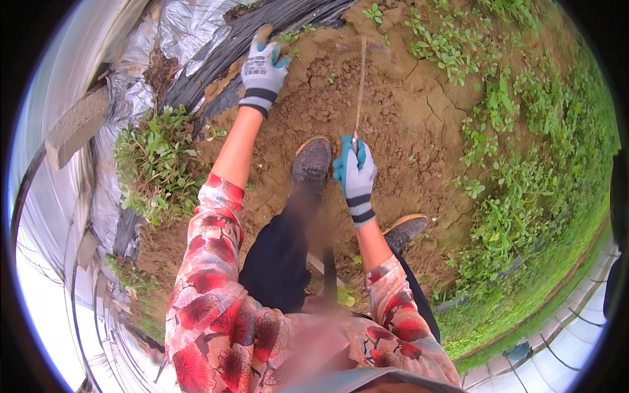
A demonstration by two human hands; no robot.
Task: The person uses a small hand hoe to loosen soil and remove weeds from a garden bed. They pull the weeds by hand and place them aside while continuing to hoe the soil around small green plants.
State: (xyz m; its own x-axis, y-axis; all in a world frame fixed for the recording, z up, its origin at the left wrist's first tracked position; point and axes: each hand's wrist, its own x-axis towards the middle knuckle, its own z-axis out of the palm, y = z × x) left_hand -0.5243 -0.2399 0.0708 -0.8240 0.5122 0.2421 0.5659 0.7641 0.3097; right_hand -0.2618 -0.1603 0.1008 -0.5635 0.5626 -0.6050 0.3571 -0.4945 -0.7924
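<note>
My right hand [357,169], in a grey glove with teal palm and fingers, is closed around the handle of a hoe [360,93]. Its thin shaft points away from me, and the blurred blade lies crosswise at the soil [339,98]. My left hand [265,69] wears a matching glove with a soil-browned fingertip. It hovers at the edge of black plastic film [221,69], fingers apart, with nothing visible in it. Small green weeds [292,37] grow just beyond those fingers.
A heap of uprooted weeds [157,162] lies at left, near silvery plastic film [189,29] and a concrete block [78,125]. Dense growing weeds [506,172] cover the right side. My shoes [312,162] stand on bare, partly crumbled soil. Translucent sheeting [49,211] curves along the left.
</note>
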